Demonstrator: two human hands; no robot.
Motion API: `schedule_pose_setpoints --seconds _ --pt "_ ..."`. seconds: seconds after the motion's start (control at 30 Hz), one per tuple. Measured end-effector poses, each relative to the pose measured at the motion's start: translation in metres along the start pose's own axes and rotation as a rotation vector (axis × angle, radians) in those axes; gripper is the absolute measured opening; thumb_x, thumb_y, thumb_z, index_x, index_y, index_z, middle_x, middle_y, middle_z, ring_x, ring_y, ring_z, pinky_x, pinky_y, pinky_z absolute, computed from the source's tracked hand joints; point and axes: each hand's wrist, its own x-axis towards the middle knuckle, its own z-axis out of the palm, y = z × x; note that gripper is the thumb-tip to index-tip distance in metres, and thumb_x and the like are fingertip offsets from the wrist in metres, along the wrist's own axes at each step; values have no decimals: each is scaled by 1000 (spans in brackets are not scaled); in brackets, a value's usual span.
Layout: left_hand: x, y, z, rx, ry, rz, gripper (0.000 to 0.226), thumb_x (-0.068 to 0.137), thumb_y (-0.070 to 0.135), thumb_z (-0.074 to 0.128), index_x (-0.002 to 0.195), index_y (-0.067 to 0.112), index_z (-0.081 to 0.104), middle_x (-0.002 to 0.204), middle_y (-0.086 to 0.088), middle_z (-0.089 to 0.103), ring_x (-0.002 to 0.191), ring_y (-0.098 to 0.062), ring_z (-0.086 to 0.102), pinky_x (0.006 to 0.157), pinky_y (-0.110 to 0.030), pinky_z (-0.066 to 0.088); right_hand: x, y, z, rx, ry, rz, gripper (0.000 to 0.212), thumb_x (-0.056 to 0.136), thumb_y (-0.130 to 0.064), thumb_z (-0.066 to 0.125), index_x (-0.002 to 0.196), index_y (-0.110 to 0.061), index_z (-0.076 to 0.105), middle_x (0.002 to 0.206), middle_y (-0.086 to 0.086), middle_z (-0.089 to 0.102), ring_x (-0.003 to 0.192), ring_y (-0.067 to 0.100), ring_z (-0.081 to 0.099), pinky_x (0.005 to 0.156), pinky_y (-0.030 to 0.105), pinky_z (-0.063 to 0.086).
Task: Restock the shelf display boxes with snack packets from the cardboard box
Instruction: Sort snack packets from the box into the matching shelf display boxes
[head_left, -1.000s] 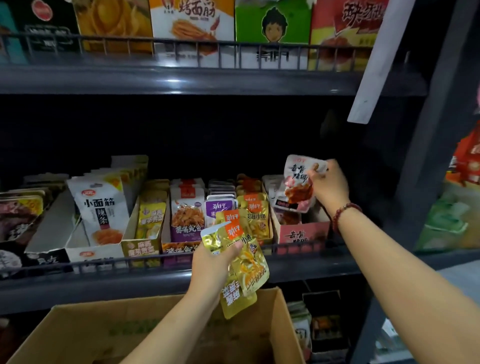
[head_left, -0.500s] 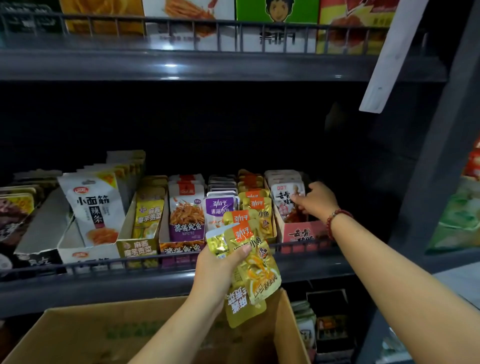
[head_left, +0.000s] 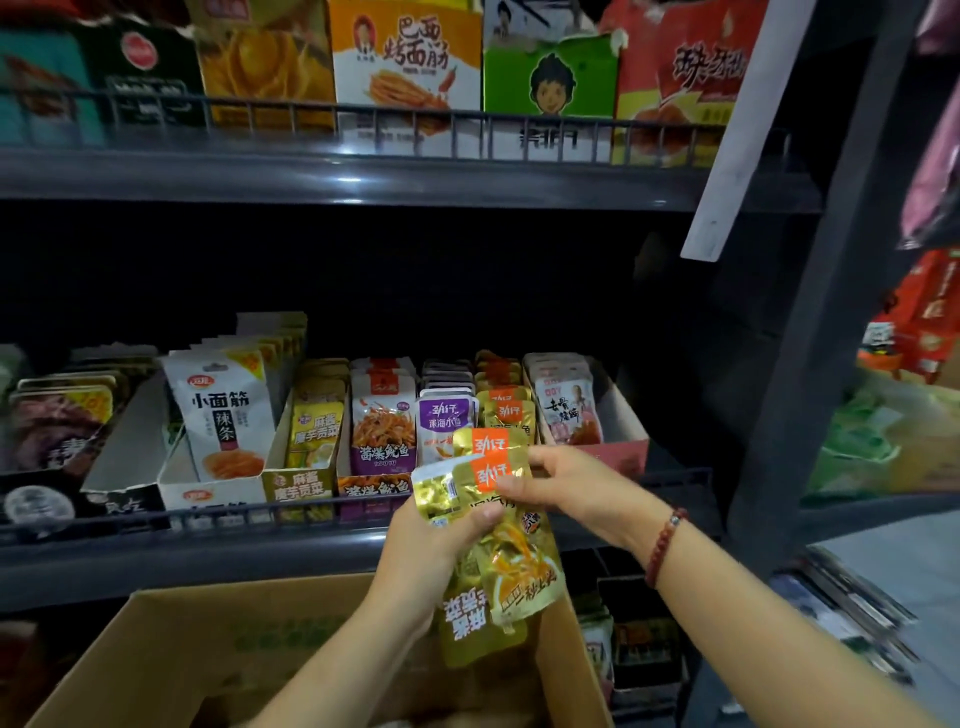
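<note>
My left hand (head_left: 423, 551) grips a fan of gold snack packets (head_left: 511, 566) with orange labels, held above the open cardboard box (head_left: 171, 660) at the bottom. My right hand (head_left: 569, 493), a red bead bracelet on its wrist, pinches the top edge of the front gold packet. Behind the hands, the middle shelf carries a row of display boxes: a gold-packet box (head_left: 506, 410), a pink box with white and red packets (head_left: 618, 452) at the right end, purple packets (head_left: 447, 421), and a white box (head_left: 218, 491) further left.
A wire rail (head_left: 208, 514) runs along the middle shelf's front edge. The upper shelf (head_left: 363, 176) holds large colourful cartons. A dark upright post (head_left: 810, 332) stands to the right, with more goods beyond it. Lower shelves show packets under the box's right side.
My right hand let go of the white and red packet in the pink box at the right, then came back left to the gold packets in my left hand.
</note>
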Motion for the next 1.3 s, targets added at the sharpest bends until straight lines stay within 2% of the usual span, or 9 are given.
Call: schedule_pose_setpoints --seconds 0.17,0.27,0.37,0.53,0.73,0.87,1.03,1.17,1.3 --pt "-5 6 -7 -73 38 -28 20 90 26 60 104 14 67 93 -6 76 87 -22 74 79 -39 56 10 7 17 99 139 -42 24 87 -31 65 107 -18 65 102 -5 73 97 11 68 96 39 49" --pt "-1 4 -13 -124 77 -70 19 94 26 56 99 12 67 90 -8 76 85 -25 73 83 -46 56 22 11 14 97 269 -49 40 82 -50 61 111 -23 61 108 -4 70 102 14 66 95 45 50" --pt "10 1 -20 -148 88 -98 21 94 29 56 103 12 66 92 -9 76 86 -26 73 78 -42 56 37 9 3 66 448 -99 21 94 -44 49 104 -27 55 104 -2 67 102 21 65 85 39 54" --pt "31 -4 -21 -185 88 -104 17 96 28 55 105 17 64 97 -9 76 89 -25 73 71 -34 56 73 3 -23 -234 688 -126 62 91 -59 38 132 -13 43 106 1 62 92 19 64 77 37 54" --pt "53 -18 -23 -182 122 -98 16 94 28 57 105 18 64 96 -8 76 86 -22 73 71 -34 57 104 9 -40 -326 573 -164 37 90 -50 55 114 -23 55 107 -6 64 95 12 64 78 34 56" --pt "58 -25 -24 -200 137 -119 16 94 28 57 103 17 64 94 -10 76 83 -26 73 66 -34 56 107 9 -36 -339 498 -157 21 92 -40 57 108 -28 50 104 -5 64 84 12 66 60 22 53" --pt "59 -29 -22 -221 138 -140 13 95 28 57 101 18 64 93 -10 75 83 -27 73 68 -36 56 106 16 -33 -451 413 72 53 92 -45 55 134 -14 44 127 3 60 53 3 65 54 18 46" --pt "57 -31 -21 -217 127 -148 10 95 28 57 99 22 62 94 -9 75 87 -29 73 71 -37 56 102 12 -34 -484 394 -6 49 90 -26 64 133 -21 40 114 -8 54 80 13 65 66 27 56" --pt "57 -29 -19 -219 119 -143 9 95 28 56 98 23 62 94 -9 75 87 -29 72 72 -38 56 101 14 -35 -728 388 -105 50 90 -30 64 136 -30 44 133 -8 50 106 13 55 82 25 50"
